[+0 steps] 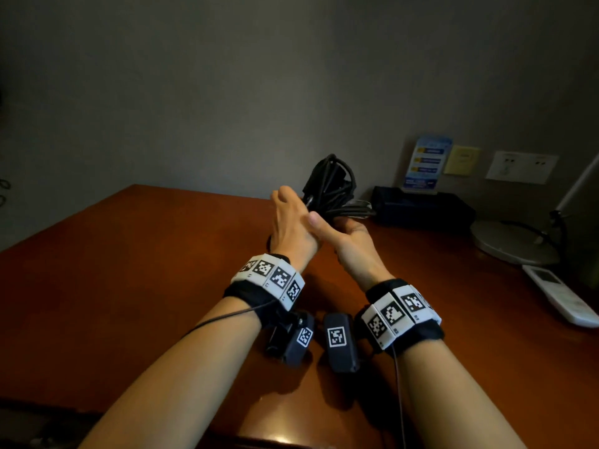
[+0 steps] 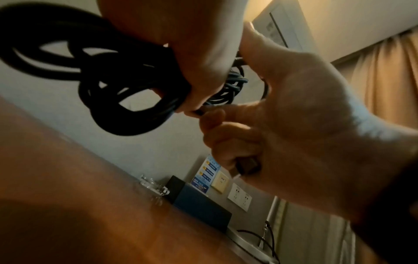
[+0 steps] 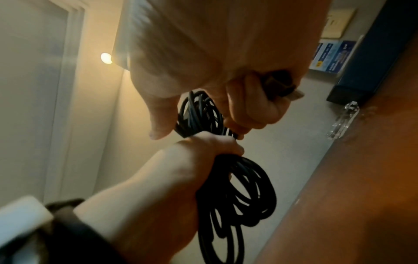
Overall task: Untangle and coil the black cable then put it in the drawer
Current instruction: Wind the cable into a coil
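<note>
The black cable (image 1: 330, 183) is bunched in loose loops, held up above the wooden desk (image 1: 162, 270). My left hand (image 1: 288, 225) grips the bundle around its middle, and loops (image 3: 244, 192) hang out on both sides of the fist (image 3: 192, 160). My right hand (image 1: 348, 236) meets it from the right. In the wrist views my right hand (image 2: 305, 116) has its fingers curled round the cable's plug (image 2: 247, 166), and it pinches a strand right beside my left hand (image 2: 181, 44). No drawer shows in any view.
At the desk's back right stand a dark box (image 1: 421, 209) with a blue sign holder (image 1: 424, 163) behind it, a lamp base (image 1: 512, 241) and a white remote (image 1: 560, 296). A clear glass dish (image 2: 153, 185) sits by the box. Wall sockets (image 1: 522, 166) are behind.
</note>
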Action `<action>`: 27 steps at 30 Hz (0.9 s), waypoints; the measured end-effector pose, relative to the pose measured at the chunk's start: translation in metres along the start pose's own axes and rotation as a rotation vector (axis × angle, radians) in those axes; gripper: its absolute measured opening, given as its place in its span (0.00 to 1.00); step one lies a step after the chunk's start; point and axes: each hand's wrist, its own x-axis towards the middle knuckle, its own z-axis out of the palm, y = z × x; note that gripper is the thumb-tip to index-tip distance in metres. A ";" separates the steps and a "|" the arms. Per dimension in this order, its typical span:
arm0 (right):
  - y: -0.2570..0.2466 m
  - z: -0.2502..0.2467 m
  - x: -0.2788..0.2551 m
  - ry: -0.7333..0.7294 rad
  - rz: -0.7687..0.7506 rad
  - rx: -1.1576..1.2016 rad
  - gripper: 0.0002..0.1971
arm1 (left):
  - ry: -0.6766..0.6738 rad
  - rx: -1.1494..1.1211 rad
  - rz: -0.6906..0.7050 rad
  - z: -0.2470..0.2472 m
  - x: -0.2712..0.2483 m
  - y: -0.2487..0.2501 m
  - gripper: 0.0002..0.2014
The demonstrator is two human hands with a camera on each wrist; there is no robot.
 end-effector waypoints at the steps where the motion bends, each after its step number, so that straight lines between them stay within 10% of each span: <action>1: 0.002 0.003 0.007 0.024 -0.023 0.015 0.37 | 0.039 0.029 0.006 0.005 0.003 0.002 0.12; 8: 0.006 -0.003 0.042 0.156 -0.024 0.147 0.22 | 0.157 0.192 0.156 0.030 0.016 0.007 0.09; 16: 0.041 -0.004 0.042 0.292 0.068 0.243 0.10 | -0.127 0.358 0.321 0.036 0.017 -0.005 0.25; 22: 0.055 -0.017 0.041 0.341 0.195 0.259 0.10 | -0.585 -0.207 0.061 0.037 0.029 -0.031 0.32; 27: 0.058 -0.025 0.030 0.300 0.344 0.473 0.13 | -0.504 -0.743 -0.213 0.038 0.029 -0.048 0.18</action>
